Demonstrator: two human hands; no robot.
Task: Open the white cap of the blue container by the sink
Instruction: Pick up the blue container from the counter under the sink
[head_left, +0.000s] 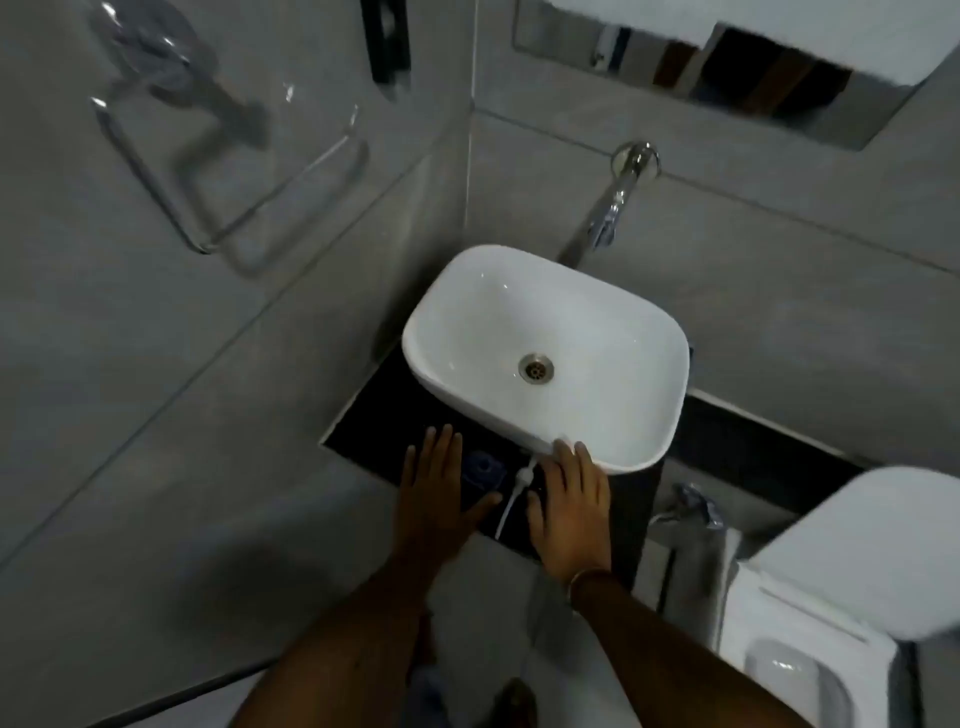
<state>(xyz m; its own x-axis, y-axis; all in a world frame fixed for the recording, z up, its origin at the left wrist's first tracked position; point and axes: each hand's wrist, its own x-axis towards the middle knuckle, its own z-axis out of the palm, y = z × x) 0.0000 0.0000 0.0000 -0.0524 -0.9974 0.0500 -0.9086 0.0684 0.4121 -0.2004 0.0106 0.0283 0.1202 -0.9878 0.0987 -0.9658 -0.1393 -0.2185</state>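
Note:
A blue container (484, 470) stands on the dark counter (374, 421) just in front of the white sink (545, 343). Seen from above, its top looks blue. A white pump head with a thin white tube (514, 493) lies on the counter right of the container. My left hand (436, 493) is spread flat to the left of the container, its thumb reaching under it. My right hand (569, 506) is spread on the right, fingertips near the sink's front rim. Neither hand holds anything.
A chrome tap (615, 202) juts from the tiled wall above the sink. A white toilet (841, 597) stands at the right. A chrome towel ring (218, 171) hangs on the left wall. A crumpled wrapper (693, 506) lies between counter and toilet.

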